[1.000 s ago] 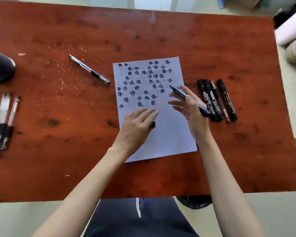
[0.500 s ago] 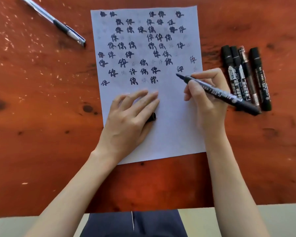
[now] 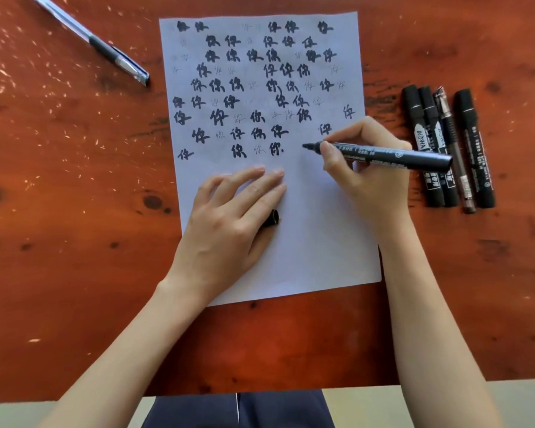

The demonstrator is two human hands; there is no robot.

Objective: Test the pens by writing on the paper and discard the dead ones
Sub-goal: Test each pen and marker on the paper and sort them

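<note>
The right hand point(image 3: 368, 168) pinches an uncapped black marker point(image 3: 383, 156) between thumb and fingers, tip angled toward a bare patch of the paper point(image 3: 322, 242) just right of the last written rows, so the nib looks about to touch down, though I cannot tell whether it meets the sheet yet. The left hand point(image 3: 229, 217) lies flat with fingers spread on the lower half of the page, most likely to keep it from sliding under the strokes, and a small black cap point(image 3: 272, 217) peeks out from beneath its palm, probably kept there for closing the marker afterward. The sheet is covered with one repeated Chinese character, some bold, some faint and thin. Four capped black markers point(image 3: 445, 149) lie side by side right of the page, one label reading roughly "AOWA"; the rest is too small to read. A clear ballpoint point(image 3: 96, 44) lies apart at upper left on the wooden table point(image 3: 74, 211)
</note>
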